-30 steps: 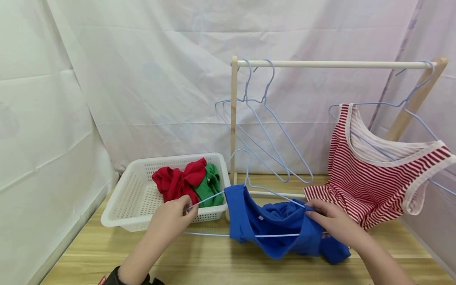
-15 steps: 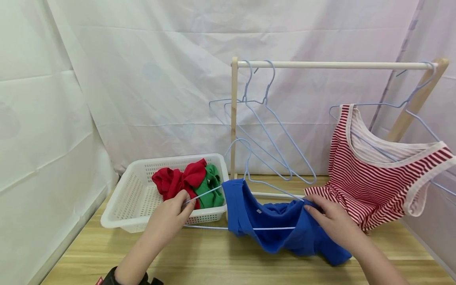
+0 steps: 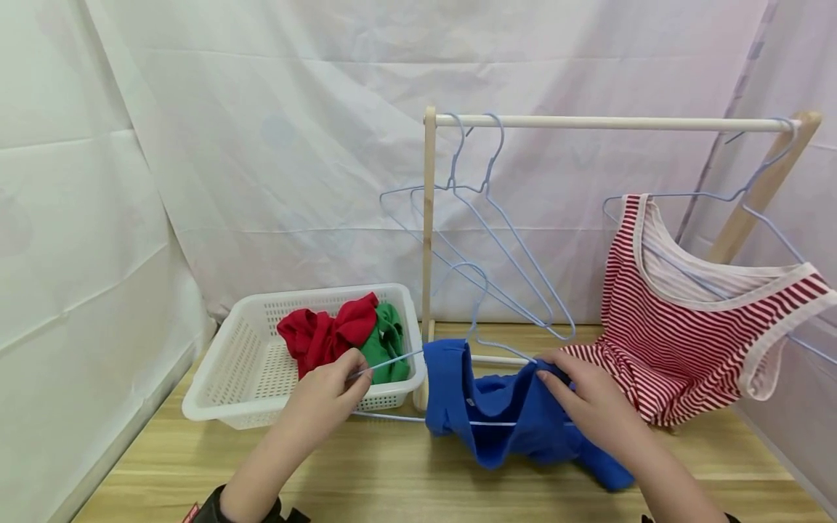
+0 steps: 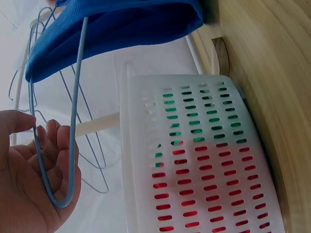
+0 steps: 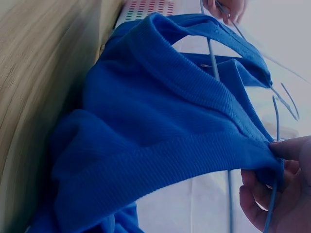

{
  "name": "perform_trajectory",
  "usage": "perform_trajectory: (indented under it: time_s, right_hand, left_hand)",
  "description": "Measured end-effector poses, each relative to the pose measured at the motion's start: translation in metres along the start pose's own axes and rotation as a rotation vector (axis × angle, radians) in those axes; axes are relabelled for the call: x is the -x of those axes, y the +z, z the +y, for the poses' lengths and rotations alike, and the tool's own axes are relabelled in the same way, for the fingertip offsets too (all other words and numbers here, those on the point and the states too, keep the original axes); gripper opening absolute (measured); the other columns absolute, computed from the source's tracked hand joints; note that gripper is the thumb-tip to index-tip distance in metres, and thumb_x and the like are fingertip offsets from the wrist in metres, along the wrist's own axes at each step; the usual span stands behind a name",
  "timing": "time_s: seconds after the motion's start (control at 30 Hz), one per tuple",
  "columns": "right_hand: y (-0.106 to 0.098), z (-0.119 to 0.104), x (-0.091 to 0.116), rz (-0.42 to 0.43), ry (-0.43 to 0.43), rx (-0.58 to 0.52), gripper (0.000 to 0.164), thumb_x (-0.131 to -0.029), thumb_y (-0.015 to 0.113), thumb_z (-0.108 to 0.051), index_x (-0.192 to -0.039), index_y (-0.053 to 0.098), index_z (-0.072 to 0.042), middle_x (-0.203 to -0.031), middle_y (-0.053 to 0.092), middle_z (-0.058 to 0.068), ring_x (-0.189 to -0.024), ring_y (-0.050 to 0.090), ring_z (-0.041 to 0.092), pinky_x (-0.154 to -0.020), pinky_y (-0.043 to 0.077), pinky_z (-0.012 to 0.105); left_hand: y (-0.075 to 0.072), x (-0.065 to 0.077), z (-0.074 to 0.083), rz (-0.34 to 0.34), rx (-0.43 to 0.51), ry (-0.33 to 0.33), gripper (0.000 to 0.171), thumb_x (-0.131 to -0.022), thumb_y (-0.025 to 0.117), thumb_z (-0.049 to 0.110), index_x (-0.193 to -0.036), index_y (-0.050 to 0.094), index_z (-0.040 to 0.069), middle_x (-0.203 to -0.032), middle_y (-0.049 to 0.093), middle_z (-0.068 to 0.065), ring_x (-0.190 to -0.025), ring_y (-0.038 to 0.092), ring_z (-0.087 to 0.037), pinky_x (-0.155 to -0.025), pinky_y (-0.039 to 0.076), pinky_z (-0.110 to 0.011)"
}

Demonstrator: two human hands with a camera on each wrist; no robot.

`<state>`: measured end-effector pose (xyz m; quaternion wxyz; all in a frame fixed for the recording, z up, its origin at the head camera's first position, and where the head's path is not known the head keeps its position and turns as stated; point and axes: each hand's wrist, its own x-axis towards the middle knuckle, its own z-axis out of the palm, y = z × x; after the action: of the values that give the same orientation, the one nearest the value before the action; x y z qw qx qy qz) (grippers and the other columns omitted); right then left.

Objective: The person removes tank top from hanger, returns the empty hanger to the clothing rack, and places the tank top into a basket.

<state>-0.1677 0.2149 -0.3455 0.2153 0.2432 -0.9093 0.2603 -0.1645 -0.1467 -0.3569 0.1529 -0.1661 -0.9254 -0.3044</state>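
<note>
I see the white basket (image 3: pixel 264 363), with red cloth (image 3: pixel 320 338) and green cloth (image 3: pixel 387 334) in it, just behind the left fingers. Left hand (image 3: pixel 330 388): closed, pinching the hanger (image 4: pixel 72 150) end. Blue garment (image 3: pixel 543 421) on hanger, between both hands' fingers. Right hand (image 3: pixel 591 396): closed, pinching the garment's strap at the wire. Striped top (image 3: pixel 693 334) hangs beyond right fingers.

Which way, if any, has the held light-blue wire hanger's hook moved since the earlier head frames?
Yes, image-rightward: earlier the hook crossed the pale upright wooden left rack post; now it sits to its right.
</note>
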Motion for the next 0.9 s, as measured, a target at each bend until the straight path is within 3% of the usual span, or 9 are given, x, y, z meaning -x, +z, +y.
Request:
perform_trajectory:
  time_s: [0.5,0.9]
  right_hand:
    - [0.019,-0.016,-0.01,-0.024,-0.004,-0.045,0.019,-0.091,0.052,-0.026,-0.109,0.056,-0.024,-0.104,0.06,-0.007,-0.097,0.052,0.009,-0.077,0.049,0.042]
    - [0.029,-0.032,-0.017,0.025,-0.028,-0.064,0.018,-0.089,0.056,-0.024,-0.107,0.058,-0.024,-0.104,0.061,-0.007,-0.099,0.051,0.008,-0.08,0.048,0.042]
  left_hand:
    - [0.015,-0.007,0.017,-0.033,-0.017,0.052,0.009,-0.086,0.055,0.025,-0.081,0.048,0.027,-0.053,0.044,0.012,-0.048,0.041,-0.004,-0.046,0.039,-0.028]
    - [0.027,-0.016,0.033,-0.038,-0.01,0.141,0.006,-0.087,0.053,0.026,-0.083,0.049,0.026,-0.054,0.044,0.012,-0.047,0.04,-0.003,-0.044,0.038,-0.026]
